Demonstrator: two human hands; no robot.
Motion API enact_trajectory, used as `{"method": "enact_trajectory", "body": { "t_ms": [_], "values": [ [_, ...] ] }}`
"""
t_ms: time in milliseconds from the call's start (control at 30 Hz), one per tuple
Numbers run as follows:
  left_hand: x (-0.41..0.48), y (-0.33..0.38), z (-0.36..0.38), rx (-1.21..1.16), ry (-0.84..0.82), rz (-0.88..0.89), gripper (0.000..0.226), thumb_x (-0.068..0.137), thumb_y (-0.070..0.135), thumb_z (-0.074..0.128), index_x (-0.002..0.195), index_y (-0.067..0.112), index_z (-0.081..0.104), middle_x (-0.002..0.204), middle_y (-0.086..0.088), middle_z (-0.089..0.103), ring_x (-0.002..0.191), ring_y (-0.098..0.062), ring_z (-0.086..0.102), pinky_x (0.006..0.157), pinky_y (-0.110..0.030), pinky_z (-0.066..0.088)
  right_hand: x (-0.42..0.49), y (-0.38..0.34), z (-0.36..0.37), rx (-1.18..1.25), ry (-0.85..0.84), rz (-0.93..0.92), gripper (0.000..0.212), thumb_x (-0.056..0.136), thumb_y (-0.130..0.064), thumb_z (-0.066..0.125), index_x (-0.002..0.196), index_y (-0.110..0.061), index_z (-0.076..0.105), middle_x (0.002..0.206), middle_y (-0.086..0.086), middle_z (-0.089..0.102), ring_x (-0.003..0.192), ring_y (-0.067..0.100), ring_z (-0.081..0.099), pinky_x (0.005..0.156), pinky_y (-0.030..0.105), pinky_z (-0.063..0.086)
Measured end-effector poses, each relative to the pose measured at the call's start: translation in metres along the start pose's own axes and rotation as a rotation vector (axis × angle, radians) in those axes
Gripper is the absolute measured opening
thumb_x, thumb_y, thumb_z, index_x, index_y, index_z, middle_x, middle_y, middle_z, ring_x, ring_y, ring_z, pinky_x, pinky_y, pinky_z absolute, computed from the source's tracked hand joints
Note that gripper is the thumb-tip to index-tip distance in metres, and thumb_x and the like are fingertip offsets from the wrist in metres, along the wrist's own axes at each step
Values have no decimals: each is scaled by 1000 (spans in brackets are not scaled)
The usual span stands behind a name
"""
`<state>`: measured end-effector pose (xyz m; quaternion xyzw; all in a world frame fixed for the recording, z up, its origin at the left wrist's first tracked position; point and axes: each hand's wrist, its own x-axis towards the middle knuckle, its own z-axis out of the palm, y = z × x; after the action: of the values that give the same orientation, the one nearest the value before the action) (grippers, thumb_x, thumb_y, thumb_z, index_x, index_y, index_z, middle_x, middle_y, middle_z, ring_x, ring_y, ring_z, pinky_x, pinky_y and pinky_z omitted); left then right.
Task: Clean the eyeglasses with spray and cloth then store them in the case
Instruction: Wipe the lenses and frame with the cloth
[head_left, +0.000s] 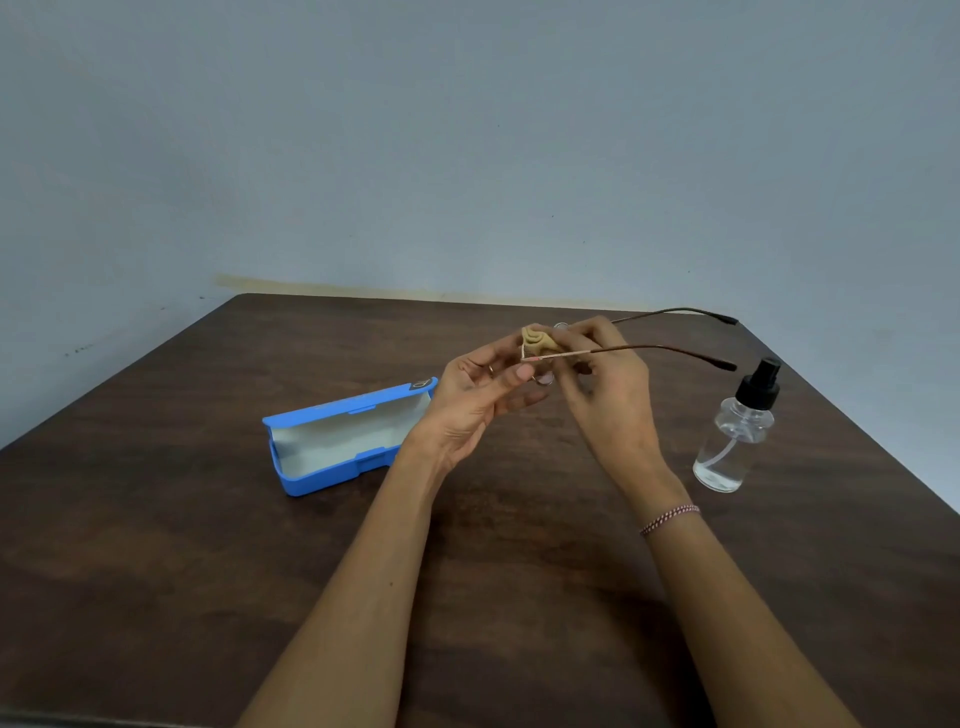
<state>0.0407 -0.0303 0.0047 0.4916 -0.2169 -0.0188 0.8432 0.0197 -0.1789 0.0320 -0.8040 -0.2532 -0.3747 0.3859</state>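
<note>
- My left hand (483, 387) is up in the air with the palm turned to me. Its curled fingers pinch one end of the thin brown wire eyeglasses (649, 349).
- My right hand (605, 387) is just beside it, very close. Its fingers and thumb squeeze a small tan soft cloth (537, 339) around one lens.
- The cloth is bunched up and pokes out above my fingers.
- The eyeglasses are held up between both hands, not lying down. Their two long arms are unfolded and stick out to the right, past my right hand. My fingers and the cloth hide most of the lenses.
- A thin pink and white string bracelet (670, 518) is on my right wrist.
- The long blue plastic case (322, 480) lies open to the left of my left hand. Its lid is tipped back and the inside is pale.
- The clear round spray bottle (727, 447) with a black pump top stands upright to the right of my right hand. A little clear liquid sits at its bottom.
- Both rest on the dark brown wooden tabletop (208, 571), with a grey-blue wall (467, 130) behind it.
</note>
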Motion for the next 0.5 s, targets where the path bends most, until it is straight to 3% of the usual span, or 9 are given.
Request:
{"method": "enact_trajectory", "body": {
  "t_ms": [67,200,333,500],
  "values": [
    [1,-1,1,25,11,9,38,73,12,71,110,18,69,109,-3,71,101,-19,67,75,-33,57,0,0,0,-36,8,23,33,85,1,60,115,-12,65,95,-7,49,78,-1,52,71,3,41],
    [2,3,1,4,23,49,39,74,12,70,112,20,68,108,0,71,101,-16,67,78,-30,56,-1,1,1,-77,-1,22,23,87,-4,61,108,-7,67,94,-4,53,76,7,52,68,18,45],
    [3,5,1,-42,54,86,37,76,10,67,112,16,66,105,-3,72,99,-18,67,78,-28,56,-1,2,-1,-65,-35,28,18,83,-5,64,99,-9,70,83,-5,52,67,3,49,64,11,42],
    [1,10,3,-84,24,77,45,69,21,75,112,16,66,107,-5,71,99,-18,67,76,-26,56,-2,1,-2,82,-73,-14,18,80,-5,66,95,-13,70,84,-11,57,74,-1,53,63,7,40]
  ]
}}
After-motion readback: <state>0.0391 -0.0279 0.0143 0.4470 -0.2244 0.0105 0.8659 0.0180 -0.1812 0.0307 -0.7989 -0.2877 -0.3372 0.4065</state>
